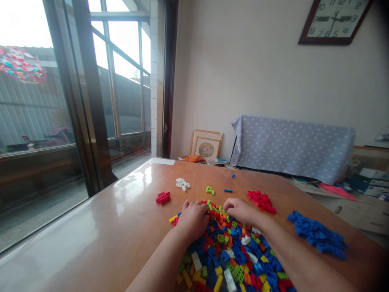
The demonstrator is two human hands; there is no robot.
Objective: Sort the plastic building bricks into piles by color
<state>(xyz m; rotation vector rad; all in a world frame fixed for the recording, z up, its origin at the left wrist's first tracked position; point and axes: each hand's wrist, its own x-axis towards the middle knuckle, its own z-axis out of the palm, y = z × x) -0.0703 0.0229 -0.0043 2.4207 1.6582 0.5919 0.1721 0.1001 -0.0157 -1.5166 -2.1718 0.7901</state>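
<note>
A large mixed pile of toy building bricks (225, 239) in red, blue, green, yellow, orange and white spreads across the near part of the table. On its left far side rests my left hand (194, 219), fingers curled down among the bricks; its fingertips are hidden. Across from it, at the far right edge of the pile, my right hand (240, 210) has its fingers bent inward and closed; what they hold, if anything, does not show. Just beyond the hands lie a few light green bricks (209, 190) and a long blue brick (227, 190).
Sorted groups lie around the pile: white bricks (182, 183), red bricks (163, 198), more red bricks (261, 201) and blue bricks (317, 234). The glossy brown table (91, 243) borders a glass door (121, 81). Behind stands a cloth-covered object (291, 146).
</note>
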